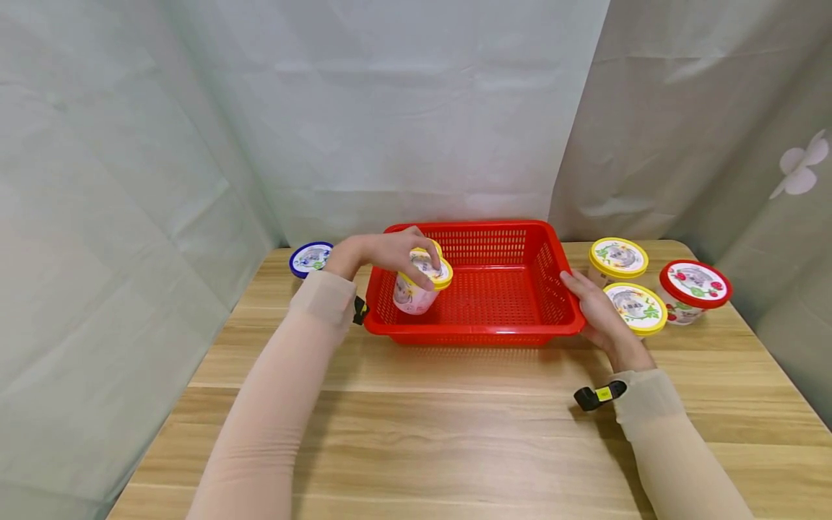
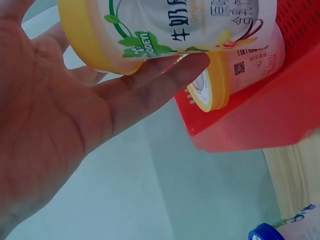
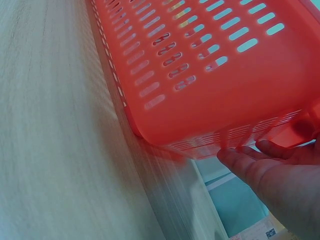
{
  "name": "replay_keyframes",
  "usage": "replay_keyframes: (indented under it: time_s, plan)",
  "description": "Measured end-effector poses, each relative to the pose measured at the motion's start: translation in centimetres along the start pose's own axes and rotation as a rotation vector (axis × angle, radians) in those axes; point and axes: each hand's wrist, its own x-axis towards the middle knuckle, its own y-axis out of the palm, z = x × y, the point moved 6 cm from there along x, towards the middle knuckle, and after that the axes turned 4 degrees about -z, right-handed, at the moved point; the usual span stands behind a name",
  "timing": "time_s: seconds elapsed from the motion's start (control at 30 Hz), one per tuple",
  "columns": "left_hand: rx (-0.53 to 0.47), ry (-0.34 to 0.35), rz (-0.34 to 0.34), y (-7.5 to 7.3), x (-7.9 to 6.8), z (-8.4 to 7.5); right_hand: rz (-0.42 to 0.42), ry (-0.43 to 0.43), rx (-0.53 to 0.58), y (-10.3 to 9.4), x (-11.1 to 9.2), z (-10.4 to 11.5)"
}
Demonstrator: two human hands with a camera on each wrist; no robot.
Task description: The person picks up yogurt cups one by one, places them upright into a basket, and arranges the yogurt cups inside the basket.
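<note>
My left hand [image 1: 393,253] reaches over the left end of a red plastic basket [image 1: 474,329] and grips a paper tub with a yellow lid [image 1: 411,297]. In the left wrist view, the thumb side and fingers lie around the lid of this tub [image 2: 195,25]. A second yellow-lidded tub [image 2: 255,65] sits in the basket just beyond it, mostly hidden in the head view. At the basket's right end, my right hand [image 1: 601,314] holds the rim. Its fingers lie against the outer side of the basket wall [image 3: 225,105] in the right wrist view.
A blue-lidded tub [image 1: 310,260] stands left of the basket, partly behind the left forearm. On the right are two yellow-lidded tubs [image 1: 619,258] and a red-lidded tub [image 1: 695,289]. Pale curtains [image 1: 416,108] hang behind the wooden table [image 1: 455,433].
</note>
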Motion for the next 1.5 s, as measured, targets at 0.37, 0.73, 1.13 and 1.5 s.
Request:
replay_keyframes:
  time_s: [0.37,0.73,1.13,1.5]
  plan:
    - [0.084,-0.014,0.061,0.9,0.8,-0.8,0.006,0.003,0.008,0.2,0.0,-0.1]
    - [0.118,-0.008,0.115,1.8,0.9,-0.8,-0.007,0.002,-0.025,0.1,0.0,-0.1]
    - [0.183,0.029,0.140,3.0,1.2,-1.1,-0.019,0.016,-0.031,0.1,-0.1,-0.1]
    - [0.190,-0.017,0.240,3.4,0.9,-1.1,-0.015,0.016,-0.014,0.1,0.0,-0.2]
